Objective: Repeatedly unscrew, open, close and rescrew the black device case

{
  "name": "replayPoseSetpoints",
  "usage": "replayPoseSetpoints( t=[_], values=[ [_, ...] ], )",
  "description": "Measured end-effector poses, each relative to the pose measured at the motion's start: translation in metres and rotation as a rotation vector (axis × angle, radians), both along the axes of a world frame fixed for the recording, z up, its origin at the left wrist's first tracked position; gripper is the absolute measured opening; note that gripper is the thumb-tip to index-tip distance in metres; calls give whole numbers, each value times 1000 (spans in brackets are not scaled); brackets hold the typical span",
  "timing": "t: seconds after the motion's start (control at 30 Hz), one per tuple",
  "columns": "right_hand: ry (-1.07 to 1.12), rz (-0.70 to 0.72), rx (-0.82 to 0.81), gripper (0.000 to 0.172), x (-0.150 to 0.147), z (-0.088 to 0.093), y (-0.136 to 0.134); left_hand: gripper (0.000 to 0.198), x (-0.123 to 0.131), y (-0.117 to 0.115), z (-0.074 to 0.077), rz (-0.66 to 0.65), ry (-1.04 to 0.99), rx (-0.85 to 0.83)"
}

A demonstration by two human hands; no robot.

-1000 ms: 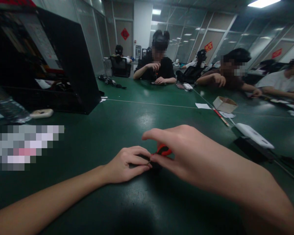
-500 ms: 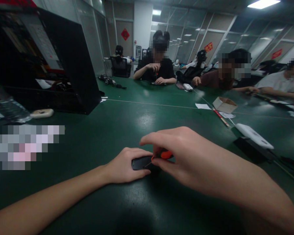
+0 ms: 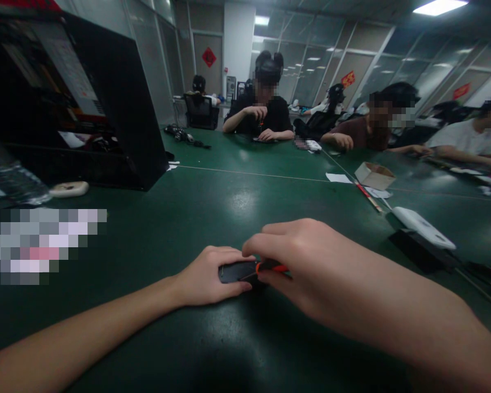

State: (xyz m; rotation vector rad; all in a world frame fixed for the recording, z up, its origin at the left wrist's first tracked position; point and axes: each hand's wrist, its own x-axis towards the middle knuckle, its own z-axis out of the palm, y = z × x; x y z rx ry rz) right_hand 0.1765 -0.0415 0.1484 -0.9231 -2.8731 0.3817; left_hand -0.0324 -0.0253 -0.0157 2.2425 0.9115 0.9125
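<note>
The right hand [image 3: 305,256] arches over, knuckles high, pinching an orange-and-black tool [image 3: 281,268] between thumb and fingers. The left hand [image 3: 204,278] lies low, closed along both sides of a dark device [image 3: 232,273] on the green table [image 3: 155,229]. Opposite sits a person in black [image 3: 281,112].

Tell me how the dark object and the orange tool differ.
The dark object is broad and blackish; the orange tool is brighter and slimmer. The left hand holds the dark object, while the right hand grips the orange tool. Both are partly hidden.
</note>
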Motion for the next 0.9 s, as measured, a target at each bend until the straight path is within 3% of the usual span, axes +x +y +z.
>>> replayPoseSetpoints(
  t=[0.2,0.37,0.5,0.7,0.9],
  values=[
    [-10,-5,116,7,1,-6,-1,34,1,0,1,-13,-17,-14],
    [-95,-108,276,16,-3,-4,1,24,1,0,4,-60,-48,-37],
    [-96,-79,208,5,-4,-3,2,29,1,0,2,-38,-31,-14],
    [42,33,120,13,-2,-7,1,29,0,0,-2,-7,-21,0],
    [-104,-35,120,10,-2,-5,-1,29,0,0,3,-25,-21,-10]
  ],
)
